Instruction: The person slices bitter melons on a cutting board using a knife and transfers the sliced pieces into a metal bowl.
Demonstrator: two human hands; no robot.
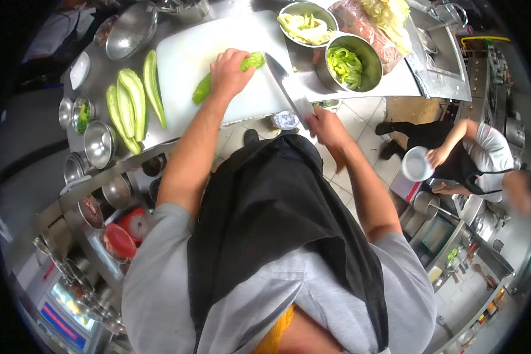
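My left hand (pixel 230 72) presses down on a long, bumpy green gourd (pixel 202 89) that lies slanted across the white cutting board (pixel 180 50). Its fingers curl round the middle, and both ends of the gourd stick out. In my right hand (pixel 330 126) is the handle of a large kitchen knife (pixel 290 88). The blade points up and left over the board's right edge, its tip close to the gourd's right end. Left of the board lie several long, peeled-looking striped gourds (pixel 131 97).
Metal bowls of pale cut vegetable (pixel 307 28) and sliced green pepper (pixel 345 66) stand at the right, beside bagged pinkish food (pixel 366 32) and a sink (pixel 442 56). Steel bowls (pixel 100 144) line the left. A co-worker (pixel 484 150) at right holds a white container (pixel 418 164).
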